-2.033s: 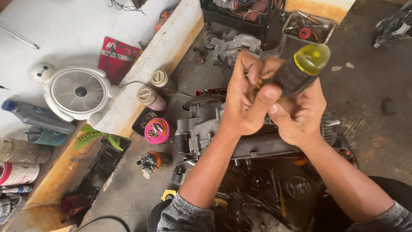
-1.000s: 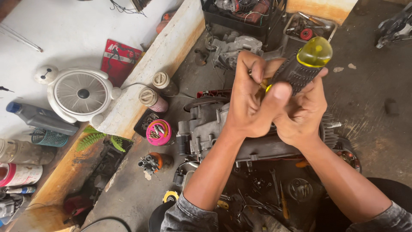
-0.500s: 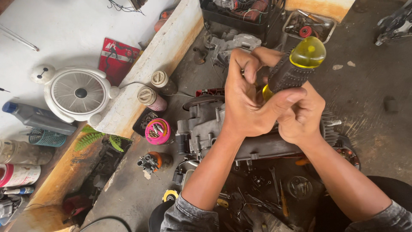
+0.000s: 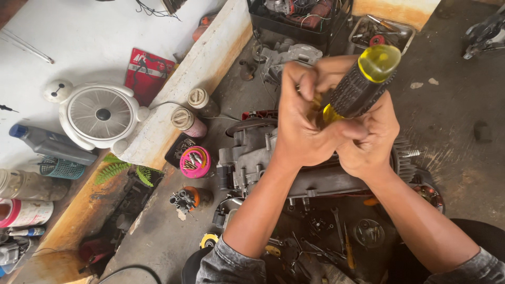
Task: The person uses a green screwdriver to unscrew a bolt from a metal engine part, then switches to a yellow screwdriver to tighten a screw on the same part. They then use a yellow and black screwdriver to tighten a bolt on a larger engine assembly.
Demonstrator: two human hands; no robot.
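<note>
Both hands wrap a big screwdriver with a yellow and black ribbed handle (image 4: pixel 363 84), its yellow end pointing up toward the camera. My left hand (image 4: pixel 302 118) grips over the lower part of the handle, fingers curled on top. My right hand (image 4: pixel 371 139) clasps the handle from the right and below. The shaft and tip are hidden behind my hands. Beneath them lies a grey metal engine block (image 4: pixel 252 158) on the dirty floor.
A small white fan (image 4: pixel 100 113) stands at the left on a white surface, with a grey oil bottle (image 4: pixel 50 144) beside it. Two spray cans (image 4: pixel 189 122), a pink cup of bits (image 4: pixel 195 162), loose wrenches (image 4: pixel 336 236) and a tray of parts (image 4: pixel 381 31) surround the engine.
My hands have tightened and shifted around the screwdriver handle, which has tilted a little while staying over the engine. Nothing else has moved.
</note>
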